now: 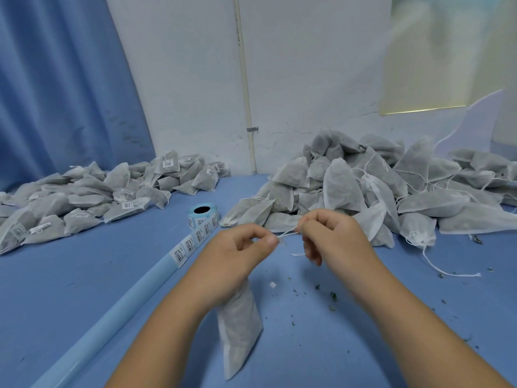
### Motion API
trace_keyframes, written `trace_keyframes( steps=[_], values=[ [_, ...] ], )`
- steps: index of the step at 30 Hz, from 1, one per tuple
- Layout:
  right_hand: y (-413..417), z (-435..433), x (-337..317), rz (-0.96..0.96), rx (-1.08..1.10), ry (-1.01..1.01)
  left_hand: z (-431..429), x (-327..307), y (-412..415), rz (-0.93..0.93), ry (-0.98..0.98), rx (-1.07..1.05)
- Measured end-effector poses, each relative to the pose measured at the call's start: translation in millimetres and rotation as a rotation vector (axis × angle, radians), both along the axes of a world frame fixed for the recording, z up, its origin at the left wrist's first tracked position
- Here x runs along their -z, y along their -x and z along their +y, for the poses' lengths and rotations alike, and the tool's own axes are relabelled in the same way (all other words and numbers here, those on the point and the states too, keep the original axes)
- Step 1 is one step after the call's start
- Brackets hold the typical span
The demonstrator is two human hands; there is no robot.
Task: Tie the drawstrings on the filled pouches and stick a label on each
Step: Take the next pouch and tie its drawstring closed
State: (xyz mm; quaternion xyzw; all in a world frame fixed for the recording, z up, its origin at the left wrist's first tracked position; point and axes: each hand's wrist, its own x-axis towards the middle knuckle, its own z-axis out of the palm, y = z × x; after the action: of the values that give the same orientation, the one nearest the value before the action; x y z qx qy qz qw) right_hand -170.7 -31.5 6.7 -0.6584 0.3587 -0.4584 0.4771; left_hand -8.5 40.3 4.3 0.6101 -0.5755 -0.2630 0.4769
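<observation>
Desk (84, 275) lies open between left heap (84, 197) and right heap (363, 186); my left hand (237, 253) and right hand (333, 236), raised, pinch the drawstring (288, 233) of the hanging pouch (240, 326).

Both bare forearms reach forward from the lower edge and come close together in the middle. The left hand (240, 249) has its fingers curled, and its thumb and forefinger pinch the drawstring (288, 234). The right hand (333, 236), just beside it and slightly higher, pinches the other end with curled fingers.
</observation>
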Motion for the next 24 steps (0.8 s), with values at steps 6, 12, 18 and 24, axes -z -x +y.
trace_keyframes(
  steps=[6,12,18,24],
  values=[
    [-1.8,2.2,0.2,-0.109,0.051,0.022,4.8,-3.8,-12.7,-0.03,-0.099,0.032],
    [-5.0,7.5,0.2,-0.183,0.08,0.162,3.4,0.7,-27.6,0.009,-0.396,-0.092],
    [-21.1,25.9,16.8,0.213,-0.035,0.728,-5.9,7.7,-24.7,0.122,-0.322,-0.197],
    [-22.9,29.1,25.6,0.533,0.003,0.962,-3.4,5.7,-19.6,0.141,-0.304,-0.143]
  ],
)
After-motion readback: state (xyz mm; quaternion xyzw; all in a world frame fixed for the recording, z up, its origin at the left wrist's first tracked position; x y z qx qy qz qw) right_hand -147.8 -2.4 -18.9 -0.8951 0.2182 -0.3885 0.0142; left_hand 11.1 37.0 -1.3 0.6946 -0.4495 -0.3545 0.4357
